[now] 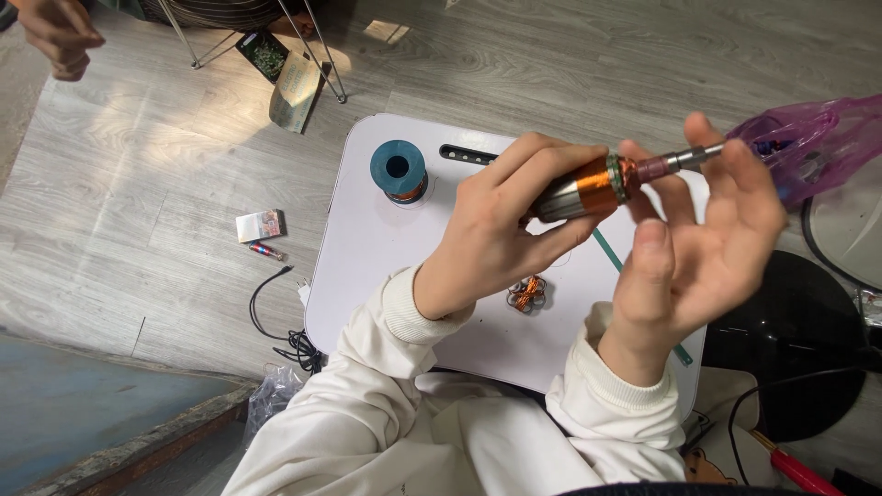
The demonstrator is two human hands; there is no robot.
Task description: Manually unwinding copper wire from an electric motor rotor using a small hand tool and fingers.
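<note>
1. A motor rotor [588, 186], with copper winding and a steel shaft, is held up above a small white bench [367, 248].
2. The rotor's steel body is gripped by the left hand [491, 234], fingers wrapped closed around it.
3. The right hand [703, 248] is spread wide behind the shaft end, fingertips touching it.
4. A blue spool [398, 170] stands on the bench, and a small copper wire tangle [527, 294] lies near the wrists.
5. A pink plastic bag [808, 142] is seen at the right.

Worn on the head, looking almost straight down; close to both raised hands at centre, white lap table [367, 248] beneath; grey plank floor [138, 184] from 9 to 12 o'clock; sleeves entering from 6 o'clock; single view only.
</note>
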